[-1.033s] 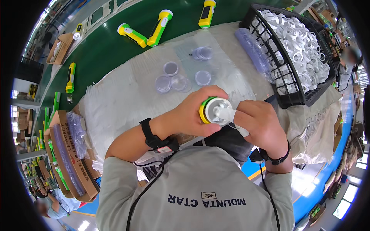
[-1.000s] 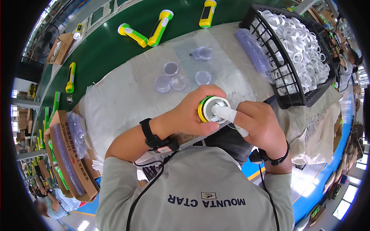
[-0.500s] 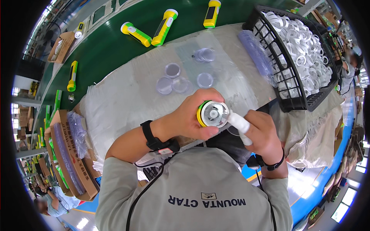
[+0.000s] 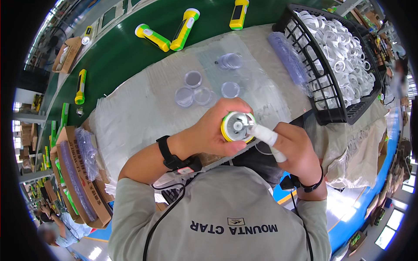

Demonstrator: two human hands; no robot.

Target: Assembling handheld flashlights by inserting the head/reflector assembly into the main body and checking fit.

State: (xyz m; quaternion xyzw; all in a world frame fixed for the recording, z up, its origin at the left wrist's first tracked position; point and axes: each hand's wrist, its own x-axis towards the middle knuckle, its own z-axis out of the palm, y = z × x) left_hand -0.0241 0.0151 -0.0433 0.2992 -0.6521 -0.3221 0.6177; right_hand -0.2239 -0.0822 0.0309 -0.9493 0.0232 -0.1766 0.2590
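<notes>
My left hand (image 4: 220,128) is closed round a yellow-and-green flashlight (image 4: 224,130), its head turned up so the shiny reflector (image 4: 237,125) shows. My right hand (image 4: 296,145) has two digits wrapped in white. One wrapped fingertip (image 4: 263,134) reaches to the reflector's right edge and touches it; the other fingers are curled. Below that fingertip shows the thin curved outline of a clear round piece (image 4: 262,149); whether the right hand grips it is hidden. Beyond my hands, clear round discs (image 4: 193,79) lie in small groups on the plastic-covered work surface (image 4: 143,100).
A black crate (image 4: 328,98) full of white rings (image 4: 344,65) stands at right, beside a roll of clear plastic (image 4: 289,56). Several flashlights (image 4: 185,30) lie on the green table (image 4: 122,52). A cardboard box (image 4: 80,174) with plastic-wrapped rolls stands at left.
The flashlight has shifted slightly left in my left hand. My right hand's wrapped fingertip has moved left, further over the reflector's edge.
</notes>
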